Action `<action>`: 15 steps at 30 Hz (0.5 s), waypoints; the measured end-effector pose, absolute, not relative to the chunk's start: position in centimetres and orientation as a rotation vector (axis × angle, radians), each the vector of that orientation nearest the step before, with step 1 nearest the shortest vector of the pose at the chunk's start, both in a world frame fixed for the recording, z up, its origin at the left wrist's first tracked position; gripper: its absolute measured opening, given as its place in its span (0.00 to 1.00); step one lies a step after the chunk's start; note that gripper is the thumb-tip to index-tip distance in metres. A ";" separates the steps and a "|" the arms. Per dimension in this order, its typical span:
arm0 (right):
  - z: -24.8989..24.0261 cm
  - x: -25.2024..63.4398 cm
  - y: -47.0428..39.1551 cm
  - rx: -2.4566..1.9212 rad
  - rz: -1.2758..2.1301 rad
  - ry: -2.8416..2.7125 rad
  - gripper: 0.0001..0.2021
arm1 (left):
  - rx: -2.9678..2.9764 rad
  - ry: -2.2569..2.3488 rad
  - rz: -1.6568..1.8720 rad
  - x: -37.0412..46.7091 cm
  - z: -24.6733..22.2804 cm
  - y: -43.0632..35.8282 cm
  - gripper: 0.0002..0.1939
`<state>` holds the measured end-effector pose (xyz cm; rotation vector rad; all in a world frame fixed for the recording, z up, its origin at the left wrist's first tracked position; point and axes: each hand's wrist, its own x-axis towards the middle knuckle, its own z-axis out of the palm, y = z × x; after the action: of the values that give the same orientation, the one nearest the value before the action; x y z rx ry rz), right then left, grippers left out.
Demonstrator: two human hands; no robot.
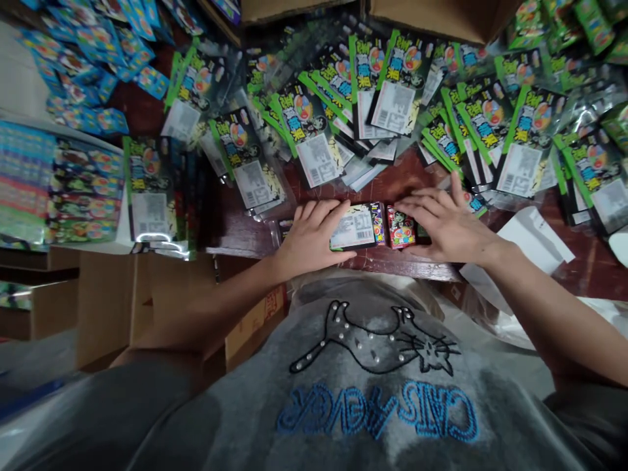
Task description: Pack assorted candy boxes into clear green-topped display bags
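My left hand (313,237) is closed over the left end of a black packet with a white printed label (354,227), which lies by the table's near edge. Its thumb runs along the packet's near side, and the fingers are on the far side. Just right of the packet, almost end to end with it, is a small red printed box (401,227). My right hand (444,221) grips the red box from the right, thumb on the near side and fingertips over the top. A dark green item (422,231) shows partly under that palm; the hand hides most of it.
Black and green packets (314,144) lie in overlapping piles across the dark red table (387,180). Small blue packs (93,59) are heaped at far left, above a box of colourful packs (86,190). White paper (527,242) lies at right. Cardboard boxes (436,16) stand behind.
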<state>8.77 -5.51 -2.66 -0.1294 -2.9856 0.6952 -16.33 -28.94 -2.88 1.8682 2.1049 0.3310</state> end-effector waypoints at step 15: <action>-1.5 7.0 -5.5 0.002 0.935 -2.917 0.33 | 1.850 1.989 0.466 -15.8 -2.2 -28.3 0.54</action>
<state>6.96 -5.51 -1.52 0.0024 -2.9166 0.9352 -15.76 -28.27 -2.22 1.8502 1.9894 0.4658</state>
